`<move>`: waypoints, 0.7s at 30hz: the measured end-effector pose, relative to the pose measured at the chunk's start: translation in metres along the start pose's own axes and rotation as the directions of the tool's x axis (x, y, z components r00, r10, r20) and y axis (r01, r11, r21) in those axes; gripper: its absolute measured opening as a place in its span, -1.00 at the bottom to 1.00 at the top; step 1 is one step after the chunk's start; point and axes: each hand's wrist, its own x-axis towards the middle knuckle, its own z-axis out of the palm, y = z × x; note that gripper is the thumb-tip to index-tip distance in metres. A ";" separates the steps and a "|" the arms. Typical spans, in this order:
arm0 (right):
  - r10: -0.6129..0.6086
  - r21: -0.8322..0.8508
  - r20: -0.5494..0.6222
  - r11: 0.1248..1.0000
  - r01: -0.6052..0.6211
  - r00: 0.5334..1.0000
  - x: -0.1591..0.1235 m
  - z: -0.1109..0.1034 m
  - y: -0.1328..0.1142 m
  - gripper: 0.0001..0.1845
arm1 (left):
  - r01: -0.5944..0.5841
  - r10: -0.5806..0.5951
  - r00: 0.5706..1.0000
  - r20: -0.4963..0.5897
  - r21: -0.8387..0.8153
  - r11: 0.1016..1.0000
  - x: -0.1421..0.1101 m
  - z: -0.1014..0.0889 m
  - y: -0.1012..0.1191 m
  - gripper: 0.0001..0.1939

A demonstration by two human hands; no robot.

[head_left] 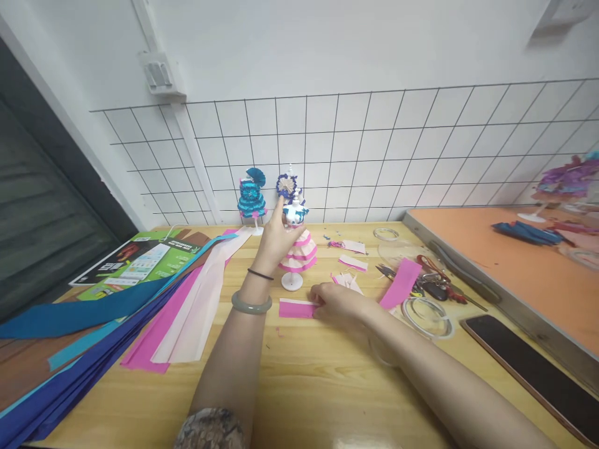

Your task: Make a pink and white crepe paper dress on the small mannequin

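Observation:
A miniature dress form [299,249] stands upright on a round white base, with a white and blue bodice and a tiered pink and cream paper skirt. My left hand [277,240] grips it at the waist from the left, thumb across the front and index finger pointing up; its other fingers are hidden. Just right of the base, my right hand [337,301] is closed at the right end of a pink crepe paper strip [296,308] with a pale upper edge. That strip lies on the wooden table [299,386]; my right fingertips are partly hidden.
Long crepe paper strips [187,318] and a green printed sheet [161,262] lie left. Behind stand a teal-dressed form [251,202] and a purple-trimmed one [286,185]. Cut pieces [353,263], scissors [386,271], wire coils [428,317] and a phone [528,368] are right.

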 end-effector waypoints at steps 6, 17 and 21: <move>-0.036 0.087 -0.041 0.995 0.039 0.999 0.010 0.007 0.004 -0.76 | -0.018 0.016 1.000 0.016 0.106 0.994 -0.003 -0.005 0.008 -0.07; -0.092 0.135 0.017 0.987 0.089 0.996 0.019 0.015 0.008 -0.95 | -0.026 0.019 0.997 0.072 0.100 0.995 -0.004 -0.006 0.008 -0.07; -0.125 0.190 0.050 0.975 0.114 0.991 0.010 0.002 0.003 -0.92 | -0.054 0.047 0.994 0.103 0.062 0.997 -0.005 -0.010 0.012 -0.04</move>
